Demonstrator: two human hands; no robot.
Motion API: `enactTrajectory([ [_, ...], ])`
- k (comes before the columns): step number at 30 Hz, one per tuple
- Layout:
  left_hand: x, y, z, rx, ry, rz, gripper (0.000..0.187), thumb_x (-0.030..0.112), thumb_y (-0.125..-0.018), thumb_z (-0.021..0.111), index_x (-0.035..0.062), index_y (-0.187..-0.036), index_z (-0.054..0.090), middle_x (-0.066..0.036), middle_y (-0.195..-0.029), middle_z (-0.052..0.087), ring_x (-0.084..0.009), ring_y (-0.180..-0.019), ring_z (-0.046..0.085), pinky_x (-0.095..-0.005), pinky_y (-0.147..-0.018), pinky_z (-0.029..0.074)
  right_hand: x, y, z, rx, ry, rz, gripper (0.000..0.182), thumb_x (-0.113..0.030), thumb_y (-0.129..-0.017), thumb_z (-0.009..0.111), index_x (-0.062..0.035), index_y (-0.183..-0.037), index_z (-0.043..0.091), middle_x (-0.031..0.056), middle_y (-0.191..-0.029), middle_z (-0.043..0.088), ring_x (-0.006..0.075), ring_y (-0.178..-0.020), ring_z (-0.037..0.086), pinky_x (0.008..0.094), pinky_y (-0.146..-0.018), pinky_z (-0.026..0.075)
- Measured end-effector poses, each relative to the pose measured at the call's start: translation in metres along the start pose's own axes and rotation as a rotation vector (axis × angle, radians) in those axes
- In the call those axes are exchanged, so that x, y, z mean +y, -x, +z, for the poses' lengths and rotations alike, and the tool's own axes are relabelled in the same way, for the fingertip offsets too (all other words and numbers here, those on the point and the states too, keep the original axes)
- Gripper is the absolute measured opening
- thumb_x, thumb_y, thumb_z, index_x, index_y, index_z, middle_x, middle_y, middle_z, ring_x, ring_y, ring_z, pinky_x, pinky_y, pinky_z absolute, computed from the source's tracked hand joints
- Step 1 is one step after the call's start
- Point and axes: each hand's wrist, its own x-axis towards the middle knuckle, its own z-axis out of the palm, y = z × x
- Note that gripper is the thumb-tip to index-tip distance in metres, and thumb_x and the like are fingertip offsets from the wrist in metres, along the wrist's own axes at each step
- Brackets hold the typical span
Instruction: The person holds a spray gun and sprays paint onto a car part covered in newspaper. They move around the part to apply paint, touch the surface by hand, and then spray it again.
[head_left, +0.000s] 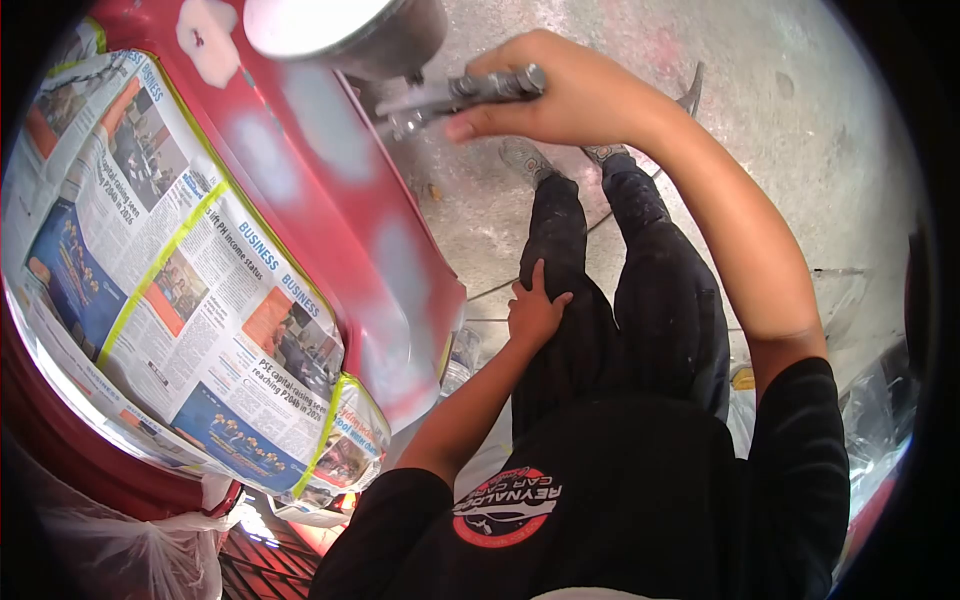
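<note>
My right hand (545,88) is wrapped round a spray gun (455,95), held out in front beside the red car panel (330,180). A metal cup (400,40) with a pale, bright top sits on the gun, partly cut off by the upper edge of the view. Grey and whitish patches mark the panel's red surface. My left hand (537,312) rests against my trouser leg near the knee, fingers apart and holding nothing. Newspaper (200,260) masks the area next to the panel, fixed along its edges and seams with yellow-green tape (160,275).
A thin dark hose (693,92) shows behind my right forearm, and a dark line crosses the concrete floor (800,130) behind my legs. Clear plastic sheeting (130,550) hangs at lower left, near a dark grate (265,565). More plastic (880,420) lies at right.
</note>
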Motion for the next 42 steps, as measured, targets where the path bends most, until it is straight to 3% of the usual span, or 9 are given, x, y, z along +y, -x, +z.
enactTrajectory([
  [5, -0.003, -0.001, 0.003, 0.022, -0.006, 0.013, 0.091, 0.052, -0.087, 0.071, 0.0313, -0.16, 0.02, -0.03, -0.147, 0.036, -0.0555, -0.12, 0.054, -0.0571, -0.1, 0.048, -0.011, -0.023, -0.008, 0.193, -0.178, 0.009, 0.051, -0.051, -0.089, 0.074, -0.0016, -0.078, 0.068, 0.0157, -0.062, 0.061, 0.0273, -0.056, 0.059, 0.0387, -0.058, 0.045],
  [18, -0.004, -0.002, 0.005, 0.021, -0.003, 0.011, 0.091, 0.053, -0.087, 0.071, 0.0316, -0.16, 0.021, -0.029, -0.147, 0.037, -0.0546, -0.12, 0.054, -0.0569, -0.099, 0.049, -0.021, -0.003, -0.009, -0.064, 0.001, 0.039, 0.037, -0.044, -0.087, 0.079, -0.0074, -0.091, 0.075, 0.003, -0.062, 0.055, 0.0131, -0.059, 0.046, 0.0331, -0.058, 0.039],
  [21, -0.007, -0.003, 0.008, 0.046, -0.03, 0.039, 0.093, 0.056, -0.087, 0.07, 0.029, -0.16, 0.02, -0.033, -0.141, 0.039, -0.0554, -0.115, 0.057, -0.055, -0.099, 0.049, -0.03, -0.022, -0.002, 0.239, -0.093, -0.107, 0.038, -0.045, -0.087, 0.08, -0.0082, -0.095, 0.077, 0.0026, -0.062, 0.057, 0.0131, -0.059, 0.047, 0.0329, -0.058, 0.039],
  [22, -0.008, -0.004, 0.009, 0.046, -0.024, 0.043, 0.093, 0.056, -0.087, 0.07, 0.029, -0.16, 0.02, -0.033, -0.141, 0.039, -0.0556, -0.115, 0.057, -0.055, -0.099, 0.049, -0.034, -0.023, -0.019, 0.124, -0.185, 0.04, 0.044, -0.044, -0.091, 0.075, -0.0024, -0.078, 0.069, 0.0086, -0.056, 0.055, 0.0151, -0.053, 0.051, 0.0337, -0.053, 0.041],
  [29, -0.006, -0.002, 0.006, 0.038, -0.004, 0.038, 0.093, 0.056, -0.087, 0.07, 0.029, -0.16, 0.02, -0.033, -0.14, 0.04, -0.0564, -0.115, 0.057, -0.0553, -0.099, 0.049, -0.076, -0.023, -0.037, -0.095, -0.173, 0.086, 0.045, -0.043, -0.093, 0.073, -0.0009, -0.078, 0.07, 0.013, -0.06, 0.061, 0.0195, -0.055, 0.055, 0.0361, -0.057, 0.045],
  [30, -0.006, -0.002, 0.006, 0.038, 0.0, 0.04, 0.093, 0.056, -0.087, 0.07, 0.029, -0.16, 0.02, -0.033, -0.14, 0.04, -0.0565, -0.115, 0.056, -0.0555, -0.099, 0.049, -0.073, -0.018, -0.015, 0.073, -0.118, 0.014, 0.039, -0.046, -0.086, 0.08, -0.0081, -0.098, 0.078, 0.0021, -0.062, 0.058, 0.0122, -0.058, 0.048, 0.0326, -0.057, 0.04],
  [34, -0.004, -0.002, 0.005, 0.034, 0.011, 0.028, 0.093, 0.055, -0.086, 0.07, 0.0302, -0.16, 0.02, -0.032, -0.143, 0.039, -0.0554, -0.118, 0.055, -0.0561, -0.1, 0.048, -0.078, -0.031, -0.017, -0.052, 0.063, 0.014, 0.041, -0.045, -0.087, 0.079, -0.0063, -0.101, 0.077, -0.0019, -0.059, 0.055, 0.0091, -0.058, 0.05, 0.032, -0.055, 0.041],
  [37, -0.002, 0.001, -0.001, 0.005, 0.037, 0.004, 0.093, 0.052, -0.086, 0.071, 0.0319, -0.161, 0.02, -0.029, -0.149, 0.036, -0.0532, -0.123, 0.053, -0.0559, -0.101, 0.048, -0.107, -0.043, -0.039, -0.031, -0.08, 0.145, 0.045, -0.044, -0.093, 0.073, -0.0003, -0.083, 0.073, 0.0152, -0.062, 0.063, 0.0209, -0.058, 0.057, 0.0372, -0.06, 0.046],
  [42, -0.008, 0.0, 0.005, 0.045, 0.061, 0.044, 0.093, 0.055, -0.087, 0.07, 0.0301, -0.16, 0.02, -0.032, -0.141, 0.04, -0.0569, -0.116, 0.055, -0.0575, -0.1, 0.048, -0.112, -0.061, -0.035, 0.21, -0.115, 0.074, 0.048, -0.047, -0.093, 0.071, 0.0012, -0.094, 0.074, 0.0103, -0.068, 0.066, 0.0184, -0.064, 0.059, 0.0364, -0.064, 0.048],
])
